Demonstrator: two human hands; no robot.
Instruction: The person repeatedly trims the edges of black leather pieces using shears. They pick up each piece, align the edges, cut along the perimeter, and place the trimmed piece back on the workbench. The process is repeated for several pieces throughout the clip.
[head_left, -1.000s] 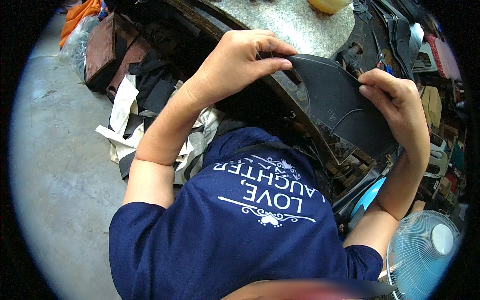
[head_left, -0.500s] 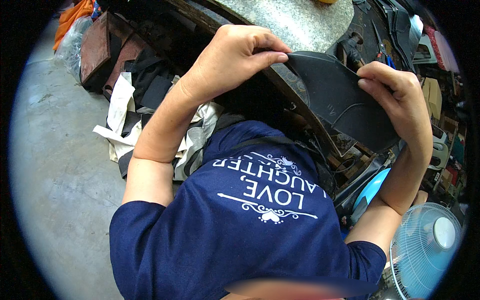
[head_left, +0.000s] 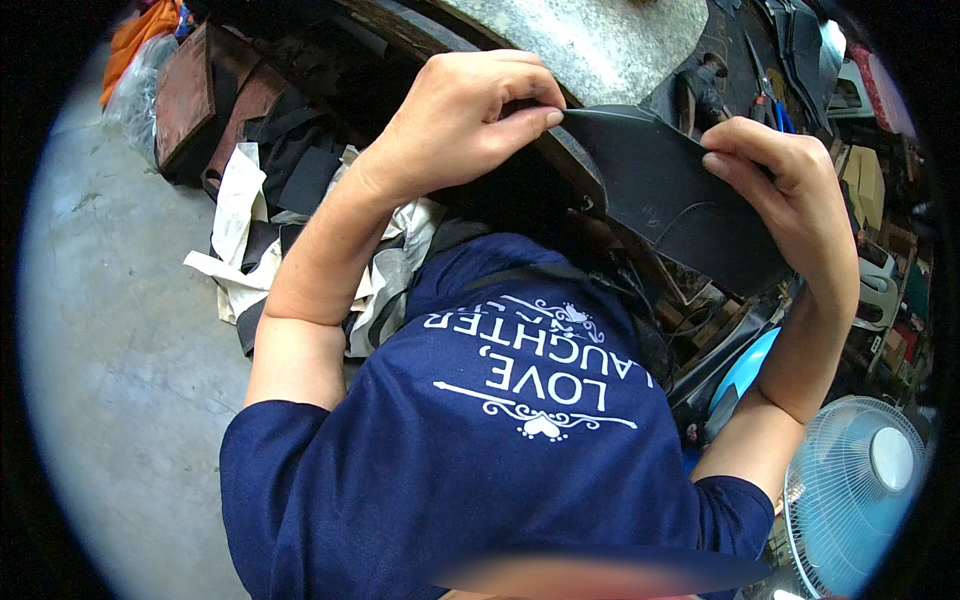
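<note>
Left hand [head_left: 475,115] and right hand [head_left: 790,180] (two, both bare) pinch one black sheet [head_left: 665,185] — by its edge.

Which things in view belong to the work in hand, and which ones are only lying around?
In the work:
black sheet, held by its edge
left hand and right hand, both pinching it

Apparently just lying or standing around:
white strips
clear plastic bag
fan
</note>
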